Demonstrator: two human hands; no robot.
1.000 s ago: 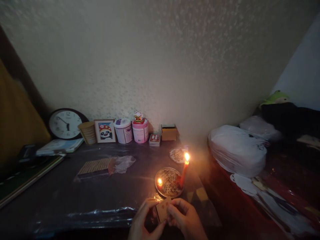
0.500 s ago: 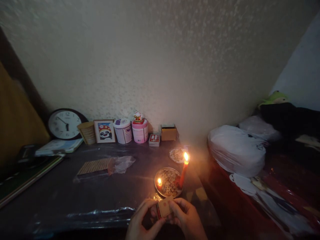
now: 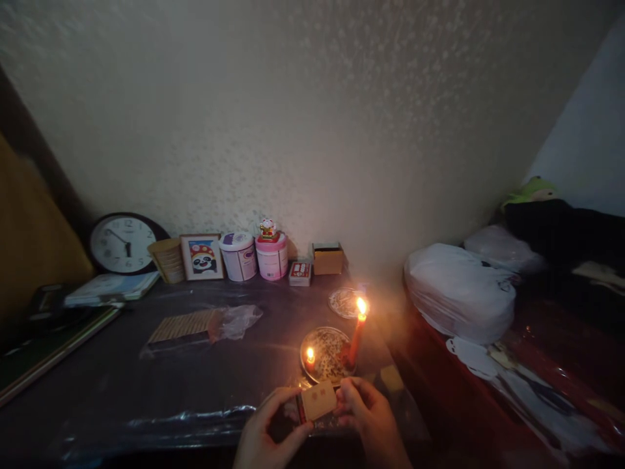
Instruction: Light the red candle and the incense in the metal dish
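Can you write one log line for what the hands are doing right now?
left hand: holds matchbox | right hand: holds matchbox too | tall candle: lit, on plate

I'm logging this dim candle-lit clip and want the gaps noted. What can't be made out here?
Head view only:
- Matchbox: label too dim and small to read; whether it is open is unclear.
- Left hand and right hand: wrists cut off by the bottom edge.
- Clock: brand too small.
- Dark pile at right: lost in shadow.
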